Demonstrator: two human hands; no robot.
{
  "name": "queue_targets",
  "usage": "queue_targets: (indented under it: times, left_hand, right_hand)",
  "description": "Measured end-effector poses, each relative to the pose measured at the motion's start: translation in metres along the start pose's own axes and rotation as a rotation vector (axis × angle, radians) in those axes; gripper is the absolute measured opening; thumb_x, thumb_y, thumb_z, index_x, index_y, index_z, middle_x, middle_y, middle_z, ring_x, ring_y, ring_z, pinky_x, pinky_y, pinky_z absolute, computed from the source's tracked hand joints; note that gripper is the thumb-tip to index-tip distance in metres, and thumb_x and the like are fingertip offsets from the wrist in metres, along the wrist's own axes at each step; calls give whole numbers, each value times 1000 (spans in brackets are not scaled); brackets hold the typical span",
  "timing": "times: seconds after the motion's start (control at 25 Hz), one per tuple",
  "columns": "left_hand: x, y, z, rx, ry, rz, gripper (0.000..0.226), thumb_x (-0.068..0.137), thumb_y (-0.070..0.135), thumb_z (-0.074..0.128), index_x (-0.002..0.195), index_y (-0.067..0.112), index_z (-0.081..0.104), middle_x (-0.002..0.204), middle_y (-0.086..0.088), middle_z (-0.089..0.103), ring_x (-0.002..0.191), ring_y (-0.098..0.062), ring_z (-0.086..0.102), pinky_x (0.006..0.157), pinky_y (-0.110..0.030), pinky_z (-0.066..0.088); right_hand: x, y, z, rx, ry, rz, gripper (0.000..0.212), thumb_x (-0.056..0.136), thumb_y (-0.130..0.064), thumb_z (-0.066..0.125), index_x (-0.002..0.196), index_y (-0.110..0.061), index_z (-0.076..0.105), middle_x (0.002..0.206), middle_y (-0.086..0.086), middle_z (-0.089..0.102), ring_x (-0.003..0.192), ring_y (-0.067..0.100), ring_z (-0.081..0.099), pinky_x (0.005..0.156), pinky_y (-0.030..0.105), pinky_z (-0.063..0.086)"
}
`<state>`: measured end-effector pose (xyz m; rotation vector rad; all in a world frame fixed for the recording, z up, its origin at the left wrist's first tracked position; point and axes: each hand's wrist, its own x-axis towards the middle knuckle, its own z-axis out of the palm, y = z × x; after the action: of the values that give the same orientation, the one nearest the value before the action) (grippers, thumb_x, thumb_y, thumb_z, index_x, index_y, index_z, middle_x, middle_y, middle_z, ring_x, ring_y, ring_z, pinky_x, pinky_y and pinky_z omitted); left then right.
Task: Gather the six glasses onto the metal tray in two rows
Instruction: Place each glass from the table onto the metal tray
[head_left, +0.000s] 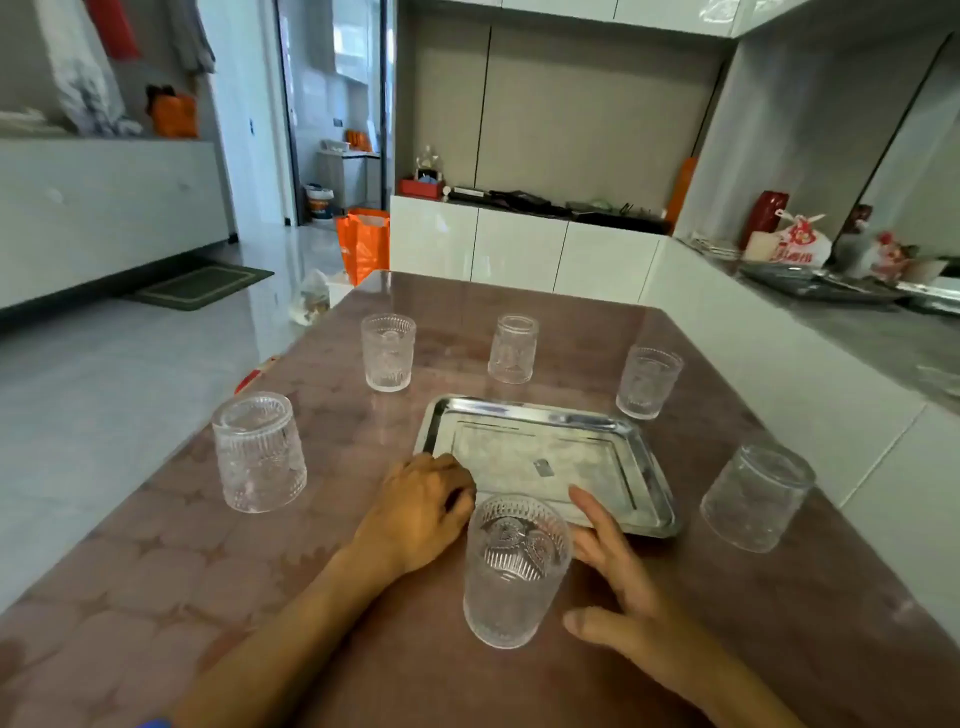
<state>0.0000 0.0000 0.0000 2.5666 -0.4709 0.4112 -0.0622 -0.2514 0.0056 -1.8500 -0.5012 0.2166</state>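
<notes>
1. Head view: metal tray (644, 470) lies bare mid-table (156, 571); six glasses ring it, none on it yet, likely a start layout.
2. Left hand (415, 512): fingers curled, resting at the tray's near-left corner, holding nothing, perhaps steadying it.
3. Right hand (618, 587): spread wide, just beside the nearest glass (511, 569), contact unclear.

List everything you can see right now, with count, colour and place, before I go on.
glasses: six, clear, all on the table around the tray, none on it; nearest between the hands, far left, far middle, far right, left, right
metal tray: one, silver, table centre
table: one, brown
orange bag: one, on the floor beyond
left hand: at the tray's near left corner
right hand: open beside the nearest glass
</notes>
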Motion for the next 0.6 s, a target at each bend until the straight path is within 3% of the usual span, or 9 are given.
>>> queue_targets:
  times: [0.08,0.2,0.36,0.48,0.6]
  left_hand:
    - [2,-1,-2,-195,-1,-47,21,86,27,59,82,15,76,98,2,72,93,-21,65,92,-42,49]
    - [7,-5,3,-275,6,-56,18,86,18,66,76,7,76,96,-3,71,90,-22,65,85,-44,53]
    - [5,-12,6,-234,-7,-10,30,84,35,59,79,10,76,99,4,70,91,-15,65,80,-40,54]
    - [9,-15,7,-206,-1,-32,29,88,33,60,73,11,72,96,8,67,89,-12,61,79,-34,52]
    - [7,-15,7,-196,0,-19,31,89,33,60,70,12,70,96,8,67,90,-10,59,78,-28,50]
  right_hand:
    - [-3,-7,11,-33,-107,51,111,66,-37,90,143,-63,14,137,-47,38,130,-19,32,98,5,34]
    - [7,-15,30,-112,-107,40,99,54,-44,95,124,-75,32,130,-48,45,120,-20,42,88,0,37]
    - [22,-43,22,-28,-26,85,78,47,-38,97,113,-56,59,116,-23,69,105,-1,65,87,23,52]
    - [66,-75,-8,-335,158,53,67,48,-53,86,108,-45,59,100,-19,72,84,1,69,71,26,52]
    - [125,-97,-24,-601,295,43,74,53,-56,84,116,-31,54,105,-10,63,84,11,64,67,32,55]
